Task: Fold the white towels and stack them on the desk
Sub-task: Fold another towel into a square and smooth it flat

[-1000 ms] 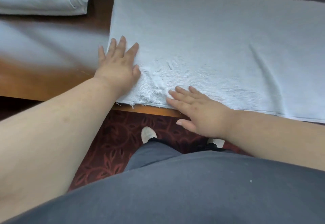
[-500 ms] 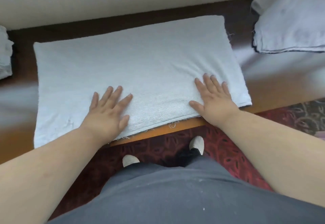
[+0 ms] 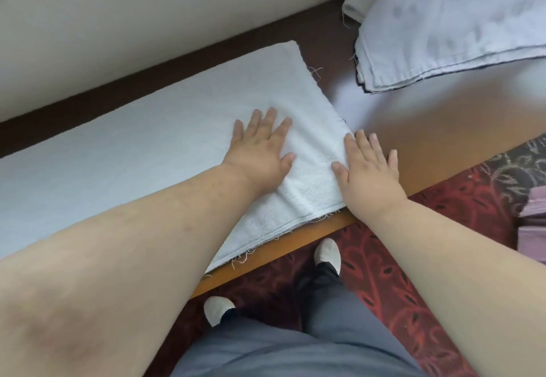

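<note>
A white towel (image 3: 141,152) lies flat along the wooden desk (image 3: 413,140), folded lengthwise, its frayed near edge at the desk's front. My left hand (image 3: 260,149) presses flat on the towel near its right end, fingers straight and spread. My right hand (image 3: 366,163) lies flat at the towel's right edge, thumb and first finger on the cloth, the other fingers on the bare wood. A heap of other white towels (image 3: 449,22) sits at the back right of the desk.
A pale wall (image 3: 147,22) runs behind the desk. Below the desk's front edge is a red patterned carpet (image 3: 413,258) with my two feet in white slippers. A purple-pink object (image 3: 534,220) shows at the right edge.
Both hands have slid rightward along the towel to its right end. My right hand now reaches the towel's right edge and partly rests on wood. The view has swung right.
</note>
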`<state>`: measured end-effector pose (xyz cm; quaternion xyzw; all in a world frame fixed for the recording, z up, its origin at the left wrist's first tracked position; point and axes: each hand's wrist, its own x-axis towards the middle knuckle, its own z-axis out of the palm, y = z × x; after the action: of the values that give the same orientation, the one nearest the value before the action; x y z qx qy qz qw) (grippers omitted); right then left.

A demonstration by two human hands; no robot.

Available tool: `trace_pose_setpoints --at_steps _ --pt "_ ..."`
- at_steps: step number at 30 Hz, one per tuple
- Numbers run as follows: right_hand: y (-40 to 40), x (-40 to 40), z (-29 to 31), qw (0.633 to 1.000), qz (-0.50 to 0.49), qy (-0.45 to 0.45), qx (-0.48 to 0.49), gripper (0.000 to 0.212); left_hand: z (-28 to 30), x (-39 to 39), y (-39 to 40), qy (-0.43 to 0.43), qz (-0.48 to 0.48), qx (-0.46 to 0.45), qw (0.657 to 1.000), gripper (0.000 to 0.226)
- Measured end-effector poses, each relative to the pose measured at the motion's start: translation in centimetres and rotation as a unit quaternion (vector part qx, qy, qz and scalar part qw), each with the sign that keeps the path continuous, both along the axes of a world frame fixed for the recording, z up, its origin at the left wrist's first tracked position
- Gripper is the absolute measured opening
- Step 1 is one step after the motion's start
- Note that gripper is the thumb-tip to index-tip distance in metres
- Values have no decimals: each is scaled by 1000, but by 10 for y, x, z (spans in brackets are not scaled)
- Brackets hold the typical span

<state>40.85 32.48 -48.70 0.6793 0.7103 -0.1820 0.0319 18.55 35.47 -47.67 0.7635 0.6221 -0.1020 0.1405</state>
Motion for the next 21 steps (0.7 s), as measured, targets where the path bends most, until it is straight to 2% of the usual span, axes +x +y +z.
trace_pose_setpoints --at_steps 2,5,8,12,13,16,21 --pt "4 0 3 999 -11 44 8 60 -6 7 6 34 -2 2 999 74" --pt "-1 0 11 992 -37 103 60 60 -8 11 7 38 2 3 999 79" --pt "0 5 22 984 -120 125 41 64 -5 6 3 24 -1 17 1000 77" --pt "18 15 23 979 -159 127 -31 47 2 -4 -7 -150 40 90 984 69" --pt "22 16 21 981 -154 114 -40 41 1 -5 -9 -163 43 105 980 67" --pt "28 17 20 983 -141 114 -30 30 -5 -4 -8 -106 20 85 991 65" --pt "18 17 25 985 -144 83 43 22 -4 -3 -8 14 -51 39 998 79"
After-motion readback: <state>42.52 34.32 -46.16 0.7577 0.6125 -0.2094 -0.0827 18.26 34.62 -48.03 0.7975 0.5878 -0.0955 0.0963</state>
